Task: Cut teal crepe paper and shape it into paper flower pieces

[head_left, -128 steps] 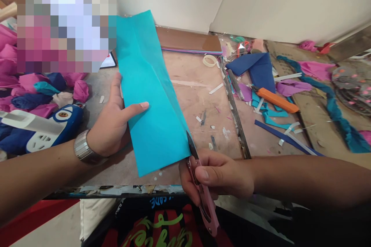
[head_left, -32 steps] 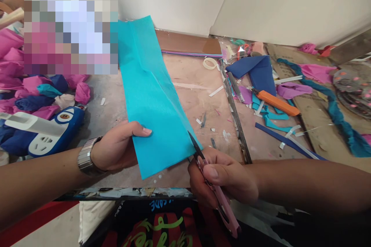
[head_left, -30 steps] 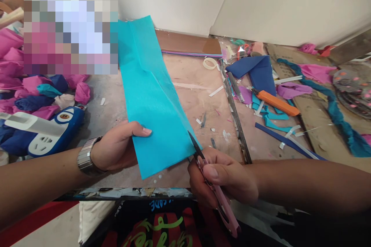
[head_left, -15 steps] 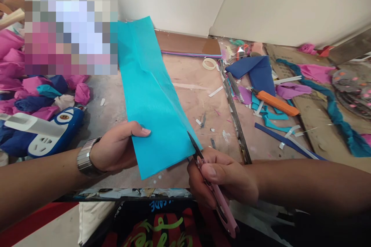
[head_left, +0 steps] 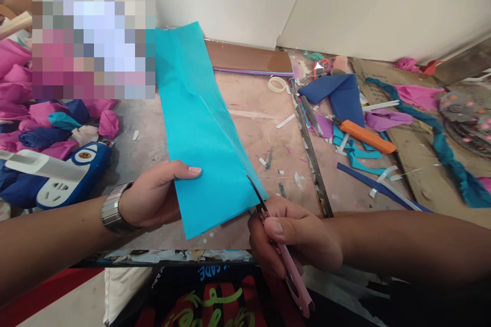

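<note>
A long teal sheet of crepe paper (head_left: 199,127) lies lengthwise on the worn table (head_left: 264,127). My left hand (head_left: 157,194) grips its near left edge, thumb on top, and there is a metal watch on that wrist. My right hand (head_left: 295,237) holds pink thread snips (head_left: 282,258), whose dark blades touch the sheet's near right edge, close to the bottom corner.
An orange utility knife (head_left: 366,136), blue and purple paper scraps and a metal ruler (head_left: 310,153) lie to the right. A tape roll (head_left: 276,83) sits farther back. At left are crumpled pink and blue paper and a blue-and-white power strip (head_left: 57,176). A white wall stands behind.
My left hand slid down the sheet from the middle to its near left edge. The snips tilted and their blades stay at the right edge; in the last second little has moved.
</note>
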